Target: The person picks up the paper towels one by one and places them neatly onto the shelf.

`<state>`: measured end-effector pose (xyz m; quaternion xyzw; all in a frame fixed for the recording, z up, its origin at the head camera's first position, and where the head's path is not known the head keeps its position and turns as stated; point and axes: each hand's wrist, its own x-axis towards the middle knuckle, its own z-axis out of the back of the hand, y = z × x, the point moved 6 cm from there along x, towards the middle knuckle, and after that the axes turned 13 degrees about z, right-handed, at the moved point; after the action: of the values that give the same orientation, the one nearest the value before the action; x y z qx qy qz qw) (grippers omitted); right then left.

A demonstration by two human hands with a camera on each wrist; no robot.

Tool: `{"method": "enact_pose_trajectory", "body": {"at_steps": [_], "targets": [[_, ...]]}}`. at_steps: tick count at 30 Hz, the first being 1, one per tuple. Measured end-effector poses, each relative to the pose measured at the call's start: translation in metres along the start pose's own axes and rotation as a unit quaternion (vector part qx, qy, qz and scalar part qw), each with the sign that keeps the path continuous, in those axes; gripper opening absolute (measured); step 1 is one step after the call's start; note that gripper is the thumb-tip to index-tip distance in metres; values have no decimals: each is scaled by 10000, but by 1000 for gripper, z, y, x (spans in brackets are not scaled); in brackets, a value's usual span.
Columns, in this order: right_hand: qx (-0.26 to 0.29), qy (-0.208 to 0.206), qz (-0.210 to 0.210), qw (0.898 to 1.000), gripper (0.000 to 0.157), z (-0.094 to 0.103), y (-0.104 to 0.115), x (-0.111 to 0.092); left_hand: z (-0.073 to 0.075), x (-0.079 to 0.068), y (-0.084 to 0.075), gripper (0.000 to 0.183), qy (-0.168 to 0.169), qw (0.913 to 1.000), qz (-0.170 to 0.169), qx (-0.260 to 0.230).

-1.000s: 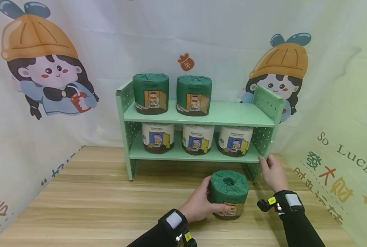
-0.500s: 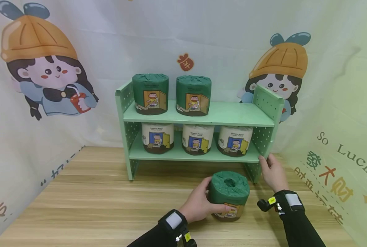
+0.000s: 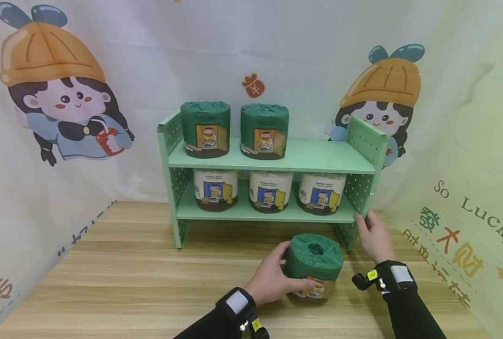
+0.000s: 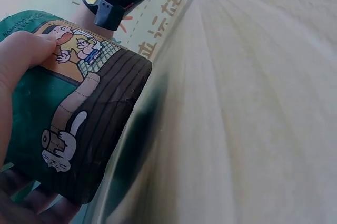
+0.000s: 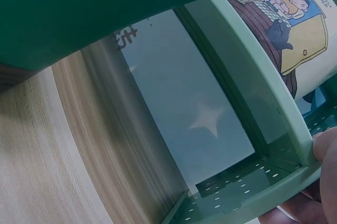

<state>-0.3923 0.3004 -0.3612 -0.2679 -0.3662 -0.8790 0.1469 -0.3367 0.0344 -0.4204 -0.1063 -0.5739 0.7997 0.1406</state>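
My left hand grips a green-wrapped toilet paper roll with thumb in front and fingers behind. In the left wrist view the roll looks tilted, a dark shadow beside its base; whether it touches the table is hard to tell. My right hand holds the right side panel of a mint-green two-tier shelf, thumb on the front edge in the right wrist view. Two green rolls, a left one and a right one, stand on the upper tier's left and middle.
Three white toilet paper rolls stand on the lower tier: left, middle and right. The shelf rests on a wood-grain table. Printed cloth hangs behind and at both sides.
The roll in my left hand has shifted very slightly right and tilted a little. My right hand stays on the shelf panel, and the rolls on the tiers have not moved.
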Motion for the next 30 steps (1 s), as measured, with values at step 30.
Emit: {"method": "enact_pose_trajectory", "body": {"at_steps": [30], "targets": [[-16,-28,37,10000,43,2,2,0,6,-15,-54,83,60,9961,-803,-372]]}}
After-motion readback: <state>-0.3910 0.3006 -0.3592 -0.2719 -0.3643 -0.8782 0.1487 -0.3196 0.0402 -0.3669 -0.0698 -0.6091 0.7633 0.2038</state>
